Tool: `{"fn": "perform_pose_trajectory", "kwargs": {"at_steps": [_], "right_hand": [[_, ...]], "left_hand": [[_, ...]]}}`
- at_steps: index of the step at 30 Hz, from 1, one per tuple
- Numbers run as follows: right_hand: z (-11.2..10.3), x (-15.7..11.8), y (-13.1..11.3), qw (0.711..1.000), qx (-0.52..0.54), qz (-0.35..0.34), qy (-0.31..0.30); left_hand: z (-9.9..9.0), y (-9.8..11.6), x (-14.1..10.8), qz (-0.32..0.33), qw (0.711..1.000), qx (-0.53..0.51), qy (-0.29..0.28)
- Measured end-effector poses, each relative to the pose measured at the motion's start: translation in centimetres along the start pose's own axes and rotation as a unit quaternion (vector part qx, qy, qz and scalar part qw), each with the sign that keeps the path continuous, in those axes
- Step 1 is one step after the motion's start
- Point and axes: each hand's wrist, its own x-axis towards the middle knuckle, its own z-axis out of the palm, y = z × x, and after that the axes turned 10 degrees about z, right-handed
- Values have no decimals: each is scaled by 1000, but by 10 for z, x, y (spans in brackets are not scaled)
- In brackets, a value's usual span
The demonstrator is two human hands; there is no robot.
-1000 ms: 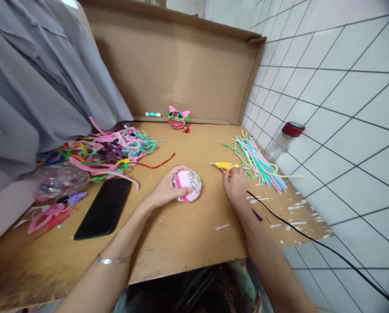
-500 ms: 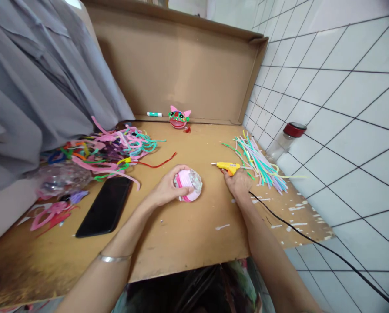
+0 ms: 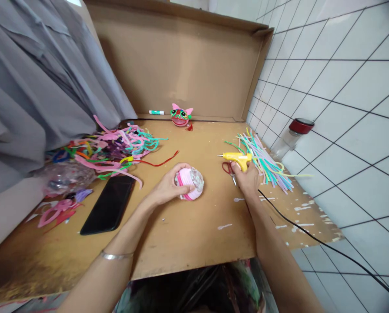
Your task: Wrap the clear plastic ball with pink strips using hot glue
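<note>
My left hand (image 3: 169,186) is closed round a small ball-like piece (image 3: 192,183), wrapped in pink and white strands with a clear, glittery-looking end. At the right, my right hand (image 3: 247,179) grips a yellow glue gun (image 3: 236,157), its metal nozzle pointing left. From the gun's side a black cord (image 3: 299,227) runs off to the lower right. Red-handled scissors (image 3: 227,168) lie on the table just beside the right hand's fingers, partly hidden by the thumb.
A tangle of colourful pipe cleaners (image 3: 129,143) and a black phone (image 3: 108,205) lie at left. More pipe cleaners (image 3: 268,163) and a red-lidded jar (image 3: 294,137) are at right. A pink-eared animal head (image 3: 180,115) and a marker (image 3: 156,112) sit before the cardboard (image 3: 181,65).
My right hand has raised the glue gun slightly up and to the right, uncovering the scissors. The left hand keeps its hold on the pink-and-white piece. The view has shifted a little.
</note>
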Motion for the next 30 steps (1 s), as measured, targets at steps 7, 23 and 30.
{"fn": "perform_pose_trajectory", "kwargs": {"at_steps": [7,23,30], "right_hand": [[-2,-24,-15,987,124,-98,-20],[7,-37,-13,974,8,-224,-21],[7,-38,-14,974,2,-223,-27]], "left_hand": [[0,0,1,-2,1000,-5,7],[0,-2,2,10,1000,-3,7],[-1,1,1,4,1000,-14,6]]}}
